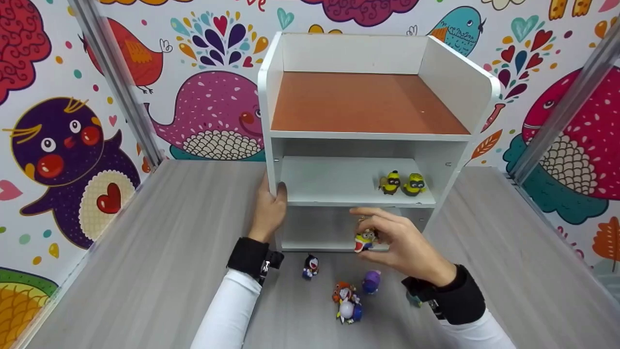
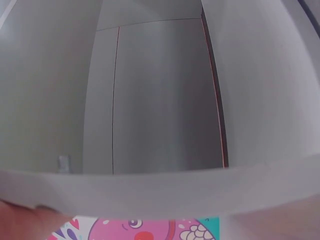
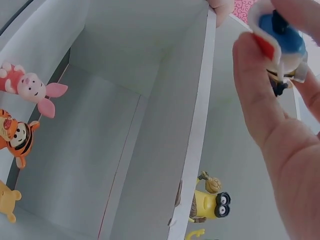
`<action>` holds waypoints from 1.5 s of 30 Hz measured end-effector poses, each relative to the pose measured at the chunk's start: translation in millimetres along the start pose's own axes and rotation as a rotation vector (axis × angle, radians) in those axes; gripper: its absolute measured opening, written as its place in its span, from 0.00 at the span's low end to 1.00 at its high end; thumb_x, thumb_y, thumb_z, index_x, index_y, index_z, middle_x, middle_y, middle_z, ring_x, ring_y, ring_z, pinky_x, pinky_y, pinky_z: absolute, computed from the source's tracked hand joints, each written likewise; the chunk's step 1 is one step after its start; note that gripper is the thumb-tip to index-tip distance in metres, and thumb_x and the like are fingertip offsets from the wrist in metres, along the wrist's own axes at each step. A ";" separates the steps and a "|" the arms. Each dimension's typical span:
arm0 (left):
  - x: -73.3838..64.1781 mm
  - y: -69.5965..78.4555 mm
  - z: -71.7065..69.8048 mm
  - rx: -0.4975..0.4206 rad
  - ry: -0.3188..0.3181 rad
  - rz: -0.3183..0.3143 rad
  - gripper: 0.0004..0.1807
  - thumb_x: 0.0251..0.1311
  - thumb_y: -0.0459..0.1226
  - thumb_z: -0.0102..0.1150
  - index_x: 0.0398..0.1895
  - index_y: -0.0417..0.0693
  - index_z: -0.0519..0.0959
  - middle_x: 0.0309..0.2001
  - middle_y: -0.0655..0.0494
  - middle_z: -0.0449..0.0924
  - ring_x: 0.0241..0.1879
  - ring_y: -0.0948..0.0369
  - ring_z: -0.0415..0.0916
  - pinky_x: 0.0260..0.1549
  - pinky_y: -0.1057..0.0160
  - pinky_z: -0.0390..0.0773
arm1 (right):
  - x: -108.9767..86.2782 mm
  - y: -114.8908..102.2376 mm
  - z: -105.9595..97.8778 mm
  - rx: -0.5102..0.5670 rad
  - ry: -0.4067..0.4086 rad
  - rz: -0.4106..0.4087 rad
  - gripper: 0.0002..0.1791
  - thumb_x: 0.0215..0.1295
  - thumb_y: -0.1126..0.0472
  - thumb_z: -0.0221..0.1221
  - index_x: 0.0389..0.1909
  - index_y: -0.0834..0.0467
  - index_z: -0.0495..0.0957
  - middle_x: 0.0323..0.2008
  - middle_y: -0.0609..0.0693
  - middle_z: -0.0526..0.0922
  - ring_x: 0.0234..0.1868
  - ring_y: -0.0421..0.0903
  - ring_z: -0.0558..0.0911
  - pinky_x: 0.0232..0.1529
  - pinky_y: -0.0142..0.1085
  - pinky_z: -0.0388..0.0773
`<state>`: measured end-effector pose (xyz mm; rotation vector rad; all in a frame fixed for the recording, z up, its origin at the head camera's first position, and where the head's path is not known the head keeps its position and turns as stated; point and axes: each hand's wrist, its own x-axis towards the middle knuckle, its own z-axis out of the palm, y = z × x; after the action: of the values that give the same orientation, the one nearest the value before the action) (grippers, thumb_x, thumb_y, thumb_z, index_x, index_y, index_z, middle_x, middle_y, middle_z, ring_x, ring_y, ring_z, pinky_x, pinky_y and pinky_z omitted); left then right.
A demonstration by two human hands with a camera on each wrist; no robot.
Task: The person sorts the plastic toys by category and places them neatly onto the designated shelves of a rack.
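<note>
My left hand (image 1: pixel 269 211) grips the left side panel of a white shelf unit (image 1: pixel 358 204), thumb on the inner side. In front of the lower compartments, my right hand (image 1: pixel 399 237) pinches a minion figurine (image 1: pixel 365 238) with a red-and-white cape between thumb and fingers. The figurine's blue underside shows in the right wrist view. Two yellow minion figurines, a left one (image 1: pixel 389 183) and a right one (image 1: pixel 414 184), stand on the middle shelf's right part. Piglet (image 3: pixel 32 87), Tigger (image 3: pixel 19 135) and a yellow bear figurine (image 3: pixel 7 200) occupy the bottom compartment, hidden in the head view.
On the grey floor before the unit lie a dark blue-and-white figurine (image 1: pixel 310 267), a cluster of figurines (image 1: pixel 347 305) and a purple figurine (image 1: pixel 371 282). A teal object (image 1: pixel 414 299) is partly covered by the right wristband. Patterned walls (image 1: pixel 213 111) stand behind and beside the unit.
</note>
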<state>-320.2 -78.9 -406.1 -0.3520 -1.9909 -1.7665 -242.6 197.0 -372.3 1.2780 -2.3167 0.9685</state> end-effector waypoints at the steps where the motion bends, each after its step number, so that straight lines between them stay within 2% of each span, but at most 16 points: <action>1: -0.2 0.4 -0.1 0.000 -0.001 -0.001 0.33 0.69 0.27 0.42 0.77 0.32 0.53 0.75 0.32 0.57 0.77 0.42 0.52 0.78 0.43 0.49 | 0.3 -0.3 0.0 0.005 0.015 -0.007 0.19 0.51 0.68 0.74 0.43 0.53 0.81 0.59 0.56 0.80 0.35 0.38 0.77 0.30 0.28 0.78; 8: -0.6 2.8 -0.1 0.009 -0.004 0.004 0.33 0.68 0.27 0.41 0.77 0.32 0.53 0.75 0.32 0.57 0.77 0.41 0.52 0.78 0.43 0.49 | 0.5 -1.9 0.2 0.007 0.086 -0.002 0.20 0.50 0.66 0.75 0.44 0.52 0.82 0.42 0.49 0.84 0.32 0.35 0.74 0.27 0.27 0.73; 11: -1.0 3.1 0.1 0.017 -0.001 0.005 0.33 0.68 0.27 0.41 0.76 0.32 0.53 0.75 0.32 0.58 0.77 0.41 0.53 0.78 0.43 0.50 | 0.0 -1.6 0.4 0.003 0.090 0.023 0.20 0.52 0.65 0.74 0.46 0.51 0.82 0.42 0.47 0.84 0.32 0.37 0.76 0.28 0.27 0.75; 14: -1.4 3.1 0.2 0.017 0.006 0.012 0.32 0.67 0.26 0.42 0.76 0.31 0.55 0.74 0.31 0.60 0.76 0.41 0.54 0.78 0.43 0.51 | -0.5 -0.4 1.1 -0.006 0.102 0.034 0.19 0.55 0.69 0.70 0.48 0.52 0.83 0.44 0.48 0.85 0.30 0.36 0.76 0.26 0.25 0.74; 17: -1.8 3.1 0.2 0.010 0.007 0.014 0.32 0.67 0.26 0.42 0.76 0.31 0.55 0.73 0.30 0.60 0.76 0.40 0.55 0.77 0.42 0.51 | -0.1 1.0 1.8 -0.016 0.128 0.016 0.20 0.55 0.73 0.64 0.48 0.54 0.84 0.45 0.49 0.85 0.23 0.32 0.69 0.21 0.21 0.67; 21: -1.6 2.4 -0.5 0.004 0.004 0.006 0.32 0.67 0.26 0.42 0.76 0.32 0.55 0.74 0.31 0.60 0.76 0.40 0.54 0.78 0.43 0.51 | 2.0 -0.3 0.8 -0.017 0.167 -0.022 0.19 0.59 0.75 0.63 0.49 0.56 0.85 0.47 0.54 0.84 0.20 0.30 0.65 0.19 0.21 0.64; 25: -1.0 2.1 -1.3 0.010 0.014 0.001 0.32 0.68 0.26 0.42 0.76 0.32 0.55 0.74 0.32 0.59 0.77 0.41 0.53 0.78 0.43 0.50 | 6.1 -4.3 -4.9 -0.005 0.187 -0.031 0.21 0.58 0.75 0.65 0.52 0.58 0.83 0.48 0.55 0.82 0.23 0.34 0.69 0.22 0.22 0.67; 29: -0.4 2.3 -0.5 0.010 0.013 0.001 0.32 0.68 0.26 0.42 0.76 0.32 0.55 0.75 0.32 0.58 0.77 0.42 0.52 0.78 0.43 0.50 | 11.1 -9.3 -15.7 -0.033 0.177 0.044 0.27 0.58 0.76 0.66 0.60 0.63 0.77 0.51 0.57 0.83 0.39 0.39 0.81 0.39 0.17 0.77; 32: -0.4 2.8 0.2 0.011 0.011 0.006 0.32 0.68 0.26 0.43 0.76 0.32 0.55 0.74 0.32 0.59 0.76 0.42 0.53 0.78 0.43 0.51 | 19.6 -14.1 -26.6 -0.096 0.159 0.105 0.28 0.57 0.75 0.67 0.60 0.66 0.75 0.52 0.59 0.83 0.52 0.45 0.82 0.51 0.25 0.82; 39: 1.0 3.4 0.6 0.003 0.003 0.039 0.33 0.67 0.26 0.42 0.77 0.33 0.54 0.74 0.32 0.59 0.76 0.41 0.54 0.77 0.41 0.51 | 49.7 -16.8 -49.2 -0.260 0.129 0.185 0.20 0.54 0.72 0.71 0.48 0.62 0.80 0.42 0.53 0.87 0.44 0.48 0.84 0.45 0.44 0.83; 45: 0.6 1.2 0.8 -0.009 -0.001 0.053 0.33 0.67 0.25 0.41 0.76 0.33 0.54 0.74 0.32 0.59 0.76 0.41 0.53 0.77 0.41 0.51 | 69.4 -7.3 -49.3 -0.309 0.019 0.258 0.18 0.53 0.70 0.72 0.44 0.62 0.80 0.40 0.55 0.87 0.45 0.54 0.84 0.52 0.50 0.76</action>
<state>-320.3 -78.0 -404.9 -0.4053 -1.9564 -1.7437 -276.5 185.7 -294.7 0.8614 -2.5361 0.6545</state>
